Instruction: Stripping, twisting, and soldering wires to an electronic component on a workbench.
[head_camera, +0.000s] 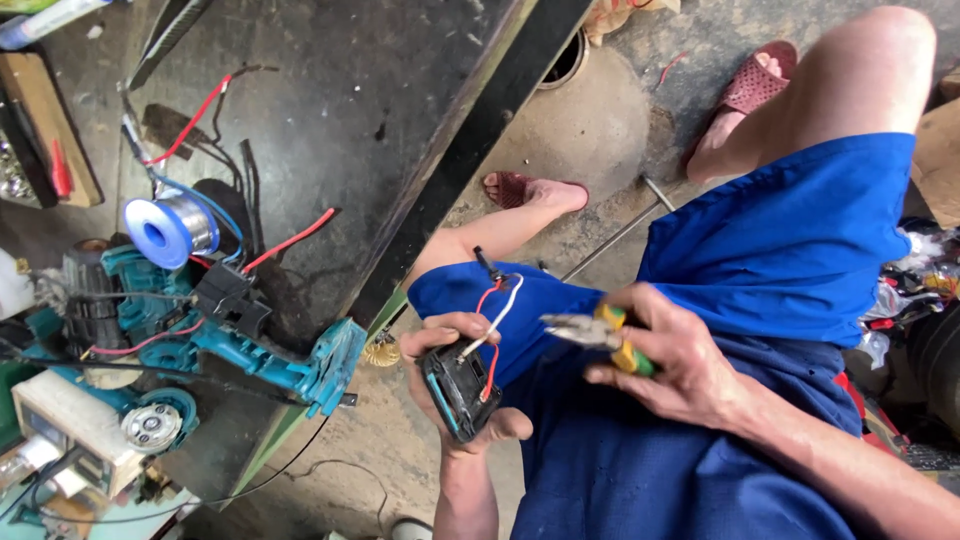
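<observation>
Counted: two hands, left (455, 345) and right (670, 355), one black switch module (455, 390) with one red and one white wire, one pliers (595, 335), one solder spool (170, 228), one teal tool housing (270, 355), two red sandals (755, 85).

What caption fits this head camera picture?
Left hand holds a small black wired part; right hand holds yellow-green pliers beside it.

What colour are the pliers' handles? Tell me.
Green and yellow; the pliers sit in the right hand, seen in the head view.
</observation>
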